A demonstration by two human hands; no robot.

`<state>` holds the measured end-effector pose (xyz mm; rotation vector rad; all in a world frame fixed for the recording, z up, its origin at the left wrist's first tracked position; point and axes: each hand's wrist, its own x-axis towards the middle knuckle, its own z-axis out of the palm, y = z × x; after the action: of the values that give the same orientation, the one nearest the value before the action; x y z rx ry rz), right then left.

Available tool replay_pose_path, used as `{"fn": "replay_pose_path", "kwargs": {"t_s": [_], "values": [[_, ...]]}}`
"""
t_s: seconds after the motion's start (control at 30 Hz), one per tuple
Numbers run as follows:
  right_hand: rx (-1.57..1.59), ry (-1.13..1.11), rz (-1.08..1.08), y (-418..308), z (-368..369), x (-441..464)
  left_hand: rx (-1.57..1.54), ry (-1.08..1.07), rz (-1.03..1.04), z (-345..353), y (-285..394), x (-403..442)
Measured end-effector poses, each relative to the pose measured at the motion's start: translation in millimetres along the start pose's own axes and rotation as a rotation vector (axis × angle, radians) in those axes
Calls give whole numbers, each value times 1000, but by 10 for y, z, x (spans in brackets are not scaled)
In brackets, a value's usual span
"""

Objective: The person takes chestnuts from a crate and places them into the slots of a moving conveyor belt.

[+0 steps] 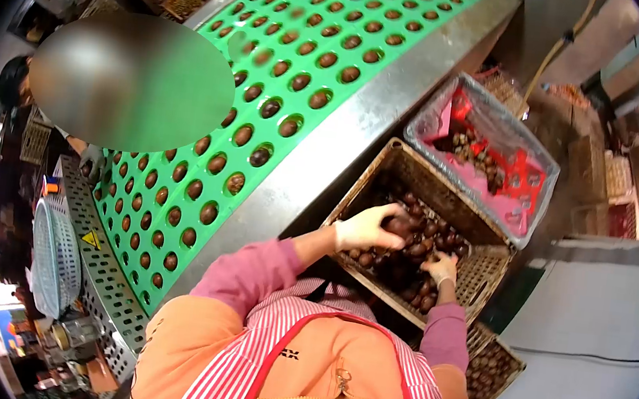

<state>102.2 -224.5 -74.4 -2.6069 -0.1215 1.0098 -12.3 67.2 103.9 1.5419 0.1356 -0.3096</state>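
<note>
A brown plastic crate stands in front of me with a heap of dark brown eggs in it. My left hand, in a pale glove, is over the crate's near left side, its fingers curled round a brown egg that is slightly blurred. Also gloved, my right hand reaches down into the right part of the heap. Its fingers are bent round an egg there, and the fingertips are partly hidden. Beside the crate runs a green conveyor with brown eggs in its round holes.
A metal rail edges the conveyor. Beyond the crate sits a lined grey bin with red trays and shell-like bits. Another egg crate lies at my right. Across the belt, a co-worker's gloved hand is near a blue-white basket.
</note>
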Motion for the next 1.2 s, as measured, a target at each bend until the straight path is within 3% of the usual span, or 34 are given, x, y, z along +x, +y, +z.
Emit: {"fn": "replay_pose_path", "kwargs": {"t_s": [0.1,0.17,0.23,0.3,0.37,0.43,0.5,0.57,0.6,0.73,0.83,0.87,0.9,0.93,0.97,1.0,1.03,1.1,1.17,1.2], "values": [[-93,-108,47,-11,-55,-43,38,207,151,-72,-110,-656],[-120,-161,2,111,18,179,-322,315,19,-47,-134,-1123],[-4,-331,37,136,-8,395,-422,461,120,7,-153,-1515],[102,-566,60,107,-108,498,-522,626,75,86,-167,-1855],[97,-587,111,-241,-313,132,-623,693,84,66,-343,-2069],[248,-640,79,48,-116,486,-673,861,116,141,-332,-2241],[295,-618,55,-38,-142,322,-727,753,209,22,-702,-2328],[299,-542,58,9,-119,235,-827,903,124,64,-689,-2346],[447,-597,4,91,-108,231,-864,905,131,37,-760,-2343],[1098,-379,325,446,26,182,-803,912,164,-200,-679,-2417],[1509,-386,76,403,-73,58,-815,1009,156,-384,-615,-2616],[1556,-292,28,301,-121,0,-778,1018,182,-491,-694,-2718],[1544,-304,-57,21,-243,-172,-482,1074,310,-616,-838,-2803],[1530,-315,-139,-321,-377,-380,-699,1165,216,-682,-669,-2948],[1514,-326,-219,-661,-497,-548,-636,1232,207,-822,-794,-3061],[1426,-345,-245,-1000,-596,-667,-512,1268,223,-1014,-943,-3181],[1338,-363,-269,-1359,-666,-750,-199,1314,179,-1356,-1442,-3291],[1164,-487,-510,-2160,-613,-904,-262,1311,-37,-1594,-1282,-3410],[912,-781,-820,-3037,-427,-938,-91,1259,-50,-1954,-1536,-3353],[876,-867,-831,-3542,-307,-1160,-4,1236,-52,-2137,-1692,-3267]]}}
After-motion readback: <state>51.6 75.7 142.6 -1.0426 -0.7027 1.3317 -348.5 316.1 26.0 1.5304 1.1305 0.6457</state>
